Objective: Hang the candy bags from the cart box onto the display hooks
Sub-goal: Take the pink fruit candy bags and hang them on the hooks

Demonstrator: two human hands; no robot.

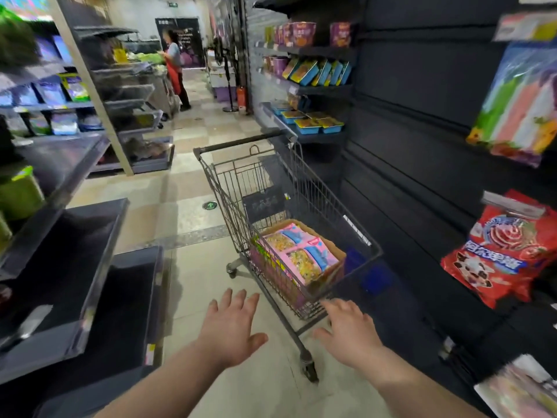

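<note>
1. Head view: both hands are stretched forward and hold nothing. The left hand (232,330) is palm down with its fingers spread, over the floor just beside the cart (232,194). The right hand (351,333) also has spread fingers, close to the near corner of the wire basket. Whether they touch it cannot be told.
2. The pink candy bags (298,251) lie stacked flat in the cardboard box (327,241), which sits in the near end of the cart.
3. To the right stands a dark slatted display wall (422,131). A red bag (506,251) and a striped bag (518,101) hang on it, well apart. The hooks themselves are too blurred to make out.
4. The step in hand looks like the reach toward the box: no bag is lifted yet, so the hanging seems barely begun or between bags.
5. The next move probably calls for lowering a hand over the basket rim, pinching the top bag by its upper edge, and lifting it clear of the box. The person would then turn right to find a free hook.
</note>
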